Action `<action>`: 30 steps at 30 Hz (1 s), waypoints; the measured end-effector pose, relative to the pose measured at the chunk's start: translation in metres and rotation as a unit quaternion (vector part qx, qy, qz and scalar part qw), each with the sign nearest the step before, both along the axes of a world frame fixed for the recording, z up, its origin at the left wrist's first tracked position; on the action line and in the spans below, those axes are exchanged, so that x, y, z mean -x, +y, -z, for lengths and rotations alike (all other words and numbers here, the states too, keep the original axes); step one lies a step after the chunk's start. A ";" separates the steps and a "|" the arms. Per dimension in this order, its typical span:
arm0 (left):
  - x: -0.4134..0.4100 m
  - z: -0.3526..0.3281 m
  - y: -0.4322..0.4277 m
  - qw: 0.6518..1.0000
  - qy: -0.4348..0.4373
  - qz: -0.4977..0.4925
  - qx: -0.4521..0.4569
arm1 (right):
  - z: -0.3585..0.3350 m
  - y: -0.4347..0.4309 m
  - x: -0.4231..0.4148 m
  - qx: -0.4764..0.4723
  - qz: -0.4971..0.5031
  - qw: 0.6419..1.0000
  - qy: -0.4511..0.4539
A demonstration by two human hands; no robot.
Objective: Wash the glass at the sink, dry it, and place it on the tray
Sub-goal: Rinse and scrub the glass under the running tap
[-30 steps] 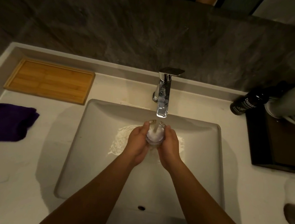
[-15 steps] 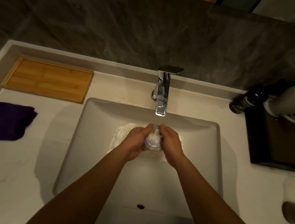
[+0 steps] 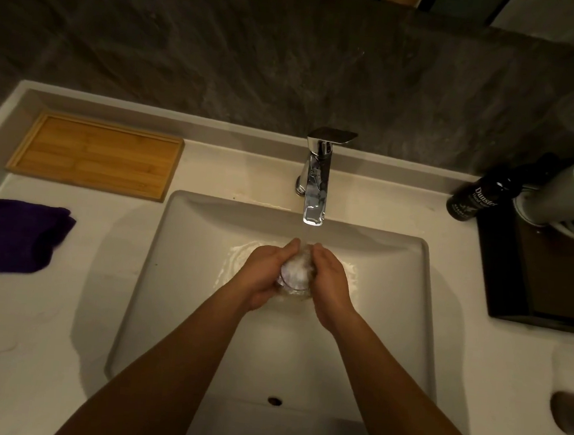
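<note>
A clear glass (image 3: 295,273) full of frothy water is clasped between my left hand (image 3: 263,274) and my right hand (image 3: 331,282), low in the white sink basin (image 3: 184,278). It is tilted with its mouth toward me, just in front of the chrome tap (image 3: 317,182). Both palms wrap its sides and hide most of it. Water pools white on the basin floor around my hands. The empty bamboo tray (image 3: 94,155) lies on the counter at the back left. A purple cloth (image 3: 12,237) lies bunched at the left edge.
A dark bottle (image 3: 474,197) and a white mug (image 3: 562,197) on a black tray (image 3: 541,278) stand at the right. A small dark object (image 3: 568,418) sits blurred at the near right. A grey stone wall rises behind the counter.
My hands have lowered the glass slightly away from the tap's spout and tipped it toward me; the stream that fell into it a second ago no longer shows.
</note>
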State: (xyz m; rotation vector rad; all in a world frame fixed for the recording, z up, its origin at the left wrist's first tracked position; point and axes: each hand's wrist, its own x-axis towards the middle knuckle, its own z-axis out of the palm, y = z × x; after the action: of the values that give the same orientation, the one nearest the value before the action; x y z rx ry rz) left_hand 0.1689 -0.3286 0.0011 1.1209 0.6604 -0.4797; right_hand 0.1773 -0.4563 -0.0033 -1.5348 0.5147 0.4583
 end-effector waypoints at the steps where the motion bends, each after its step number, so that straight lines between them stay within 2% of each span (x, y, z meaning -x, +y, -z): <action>1: 0.002 0.002 -0.003 0.999 -0.020 -0.029 0.006 | 0.000 0.003 0.003 -0.008 0.026 1.000 0.006; 4: 0.010 0.008 -0.011 0.990 -0.057 -0.108 0.065 | -0.003 0.006 0.009 -0.048 0.080 0.995 0.035; 6: 0.013 0.009 -0.013 0.987 -0.056 -0.122 0.084 | -0.005 0.007 0.010 -0.042 0.077 0.995 0.038; 11: 0.005 0.001 0.001 0.999 -0.020 -0.030 0.027 | -0.011 0.000 0.004 0.041 -0.037 0.998 -0.027; 15: 0.007 0.000 0.002 0.997 -0.034 -0.061 0.028 | -0.019 -0.009 0.004 0.044 -0.096 0.993 -0.046; 18: 0.013 0.000 0.001 0.994 -0.039 -0.079 0.059 | -0.024 -0.024 0.005 0.114 -0.141 0.980 -0.087; 23: 0.011 -0.010 0.005 0.991 -0.048 -0.103 0.069 | -0.057 -0.044 0.006 0.270 -0.177 0.924 -0.207; 26: 0.007 -0.016 0.008 0.990 -0.054 -0.107 0.071 | -0.091 -0.042 -0.001 0.322 -0.201 0.866 -0.325; 30: 0.001 -0.022 0.013 0.990 -0.062 -0.106 0.065 | -0.138 -0.018 -0.034 0.386 -0.246 0.795 -0.398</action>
State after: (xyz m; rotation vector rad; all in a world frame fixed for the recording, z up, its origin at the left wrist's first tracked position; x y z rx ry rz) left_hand 0.1679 -0.3154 0.0231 0.9376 0.6223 -0.2641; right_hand 0.2113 -0.4744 0.1343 -2.4725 -0.4575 -0.0882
